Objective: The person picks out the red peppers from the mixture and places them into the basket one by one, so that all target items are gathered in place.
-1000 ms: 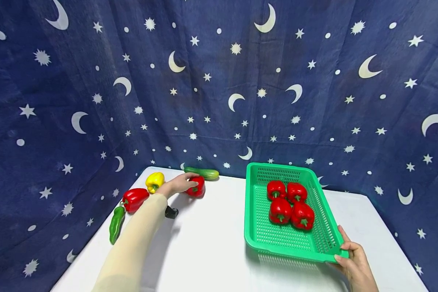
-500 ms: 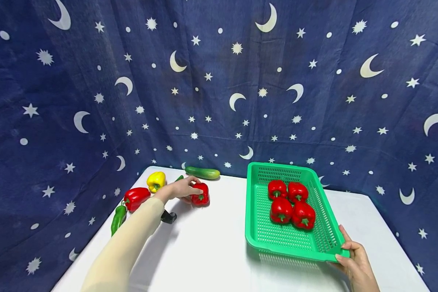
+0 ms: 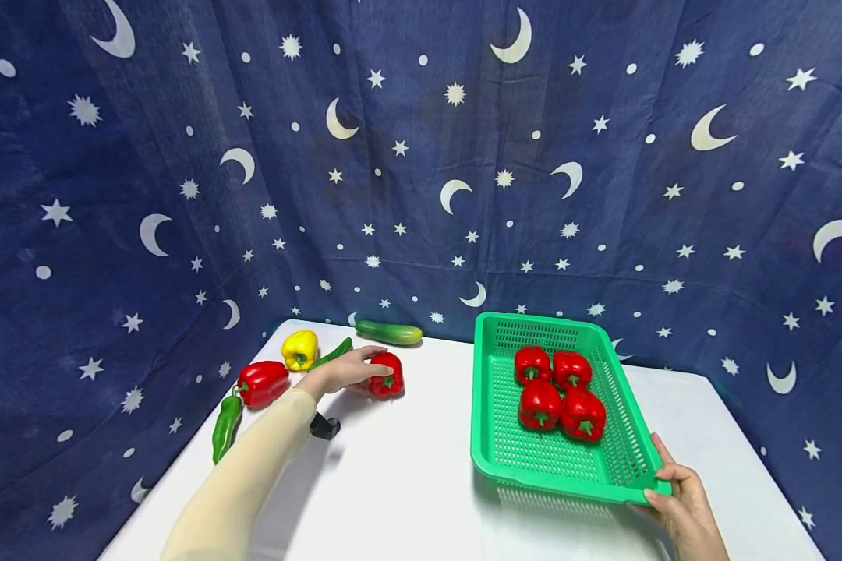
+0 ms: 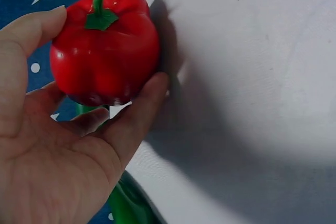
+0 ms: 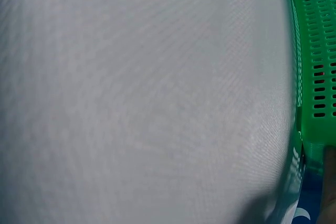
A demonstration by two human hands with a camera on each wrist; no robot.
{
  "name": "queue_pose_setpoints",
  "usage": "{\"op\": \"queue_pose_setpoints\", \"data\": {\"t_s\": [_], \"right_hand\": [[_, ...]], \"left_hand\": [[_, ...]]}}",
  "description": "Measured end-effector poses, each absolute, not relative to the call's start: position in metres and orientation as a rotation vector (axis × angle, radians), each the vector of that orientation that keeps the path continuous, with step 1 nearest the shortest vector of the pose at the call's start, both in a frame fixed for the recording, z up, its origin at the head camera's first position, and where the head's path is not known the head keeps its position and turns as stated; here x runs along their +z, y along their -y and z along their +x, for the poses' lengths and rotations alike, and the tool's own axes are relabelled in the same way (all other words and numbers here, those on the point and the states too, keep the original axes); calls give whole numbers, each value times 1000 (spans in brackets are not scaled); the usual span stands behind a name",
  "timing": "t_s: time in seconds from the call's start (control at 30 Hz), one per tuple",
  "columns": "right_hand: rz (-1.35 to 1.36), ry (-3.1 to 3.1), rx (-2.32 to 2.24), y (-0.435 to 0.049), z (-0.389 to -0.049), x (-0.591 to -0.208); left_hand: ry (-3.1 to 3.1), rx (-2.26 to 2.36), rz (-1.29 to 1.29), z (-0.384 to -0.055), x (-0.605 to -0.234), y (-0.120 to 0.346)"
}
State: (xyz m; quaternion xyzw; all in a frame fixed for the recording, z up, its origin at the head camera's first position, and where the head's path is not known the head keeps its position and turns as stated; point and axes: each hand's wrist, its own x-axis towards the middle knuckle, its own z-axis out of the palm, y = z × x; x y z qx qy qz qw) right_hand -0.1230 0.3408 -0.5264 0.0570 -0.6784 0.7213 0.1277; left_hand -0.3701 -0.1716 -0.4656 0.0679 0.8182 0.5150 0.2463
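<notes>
My left hand [image 3: 344, 372] holds a red bell pepper [image 3: 395, 383] over the left half of the table. In the left wrist view the thumb and fingertips grip the pepper's sides [image 4: 105, 59], with its green stem turned up toward the top. At the far right my right hand [image 3: 689, 506] grips the near right corner of a green plastic basket [image 3: 480, 405], thumb on the rim. Inside the basket several red bell peppers [image 3: 539, 405] sit grouped together. The right wrist view shows mostly white tabletop, with the basket's slotted wall [image 5: 315, 40] at its right edge.
Left of my forearm lie a red pepper [image 3: 263, 383] and a long green pepper [image 3: 226, 428]. Farther back are a yellow bell pepper [image 3: 299, 350], another green pepper [image 3: 334, 352] and a cucumber [image 3: 389, 333]. A dark, shiny thing [image 3: 325, 426] pokes out beside my sleeve. Curtains surround the table.
My left hand has drawn the red bell pepper slightly nearer and to the right, away from the cucumber. A green pepper behind the hand has come into view. The right hand and basket stay put.
</notes>
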Motion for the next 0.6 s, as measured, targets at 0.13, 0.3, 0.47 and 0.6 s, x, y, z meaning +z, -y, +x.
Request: {"op": "queue_pose_setpoints", "data": {"t_s": [0.13,0.3,0.47,0.6], "right_hand": [[177,1965,2107,-341,-123,-526],[186,1961,2110,-341,-123,-526],[207,1958,2104,-341,-122,-527],[201,1968,2099,-341,-122,-526]], "left_hand": [[-2219,1442,184,-369,-468,173],[-2182,1471,192,-370,-470,175],[-2166,1473,229,-370,-471,176],[-2198,1453,252,-369,-472,177]]}}
